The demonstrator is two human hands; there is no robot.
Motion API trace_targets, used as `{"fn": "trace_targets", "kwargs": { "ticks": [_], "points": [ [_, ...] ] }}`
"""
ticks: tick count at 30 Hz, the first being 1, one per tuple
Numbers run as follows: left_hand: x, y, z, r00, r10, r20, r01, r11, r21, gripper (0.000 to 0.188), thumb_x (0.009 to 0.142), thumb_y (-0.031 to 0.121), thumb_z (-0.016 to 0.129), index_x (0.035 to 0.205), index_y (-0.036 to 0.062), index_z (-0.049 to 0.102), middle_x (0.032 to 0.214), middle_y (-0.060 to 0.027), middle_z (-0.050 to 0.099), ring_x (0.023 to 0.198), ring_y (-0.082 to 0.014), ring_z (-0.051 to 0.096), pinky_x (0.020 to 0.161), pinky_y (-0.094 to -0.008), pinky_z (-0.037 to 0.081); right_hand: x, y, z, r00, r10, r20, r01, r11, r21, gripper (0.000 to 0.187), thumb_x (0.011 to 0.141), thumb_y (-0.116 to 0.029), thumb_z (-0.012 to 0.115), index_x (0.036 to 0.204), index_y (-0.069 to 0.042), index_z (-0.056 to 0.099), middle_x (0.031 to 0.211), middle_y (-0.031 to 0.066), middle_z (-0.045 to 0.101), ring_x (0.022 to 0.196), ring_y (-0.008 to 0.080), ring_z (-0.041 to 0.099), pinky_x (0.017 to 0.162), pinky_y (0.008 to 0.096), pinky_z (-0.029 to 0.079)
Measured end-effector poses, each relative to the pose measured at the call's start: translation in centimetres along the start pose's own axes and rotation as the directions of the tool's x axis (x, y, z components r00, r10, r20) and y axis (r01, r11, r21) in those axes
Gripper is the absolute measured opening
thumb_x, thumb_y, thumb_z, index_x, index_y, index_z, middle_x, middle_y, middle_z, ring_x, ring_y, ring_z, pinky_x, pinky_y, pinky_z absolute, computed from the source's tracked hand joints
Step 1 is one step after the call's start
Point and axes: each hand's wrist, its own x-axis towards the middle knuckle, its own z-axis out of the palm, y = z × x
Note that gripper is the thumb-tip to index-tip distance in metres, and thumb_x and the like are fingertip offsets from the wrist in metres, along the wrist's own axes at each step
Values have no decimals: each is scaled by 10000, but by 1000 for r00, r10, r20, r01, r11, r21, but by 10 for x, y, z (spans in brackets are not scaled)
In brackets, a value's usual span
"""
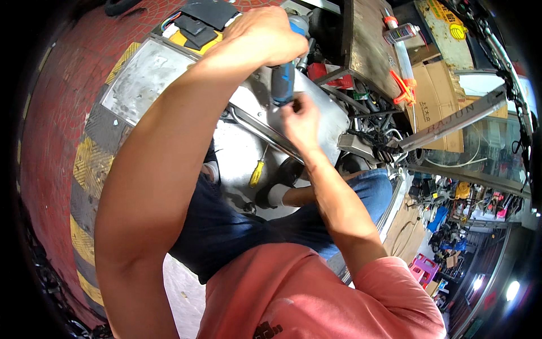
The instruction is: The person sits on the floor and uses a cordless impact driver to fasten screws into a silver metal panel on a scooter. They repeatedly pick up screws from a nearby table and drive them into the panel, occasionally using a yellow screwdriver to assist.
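My left hand is wrapped round a blue and black cordless power driver. The tool's body points down toward me over a silver metal panel. Just below its lower end is my right hand, its fingers curled together in a pinch against or close to the tool's tip. What those fingers hold, if anything, is too small and blurred to make out. A screwdriver with a yellow handle lies on the light metal surface between my legs, below the panel's edge.
Left of the panel, a grey metal tray sits near black flat parts. A worn bench at upper right has an orange caulking gun and a spray can by it. A cardboard box stands farther right.
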Motion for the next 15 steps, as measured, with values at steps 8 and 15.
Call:
{"fn": "trace_targets", "kwargs": {
  "ticks": [8,15],
  "points": [
    [9,-7,22,957,-191,216,283,768,-574,333,877,408,743,927,80,769,764,-73,702,569,-158,638,431,-304,474,18,-97,-76,918,-359,165,395,826,-403,880,772,-187,782,1544,13,410,1412,292,566,1326,441,542,1105,516,445],
    [-3,-3,17,927,-110,359,271,858,-436,594,994,533,655,1146,-39,687,714,-90,682,567,-187,694,420,-299,510,48,-90,-97,959,-82,272,149,960,-236,467,801,-135,803,1232,-17,667,1004,152,734,856,291,725,797,439,583]
  ]
}}
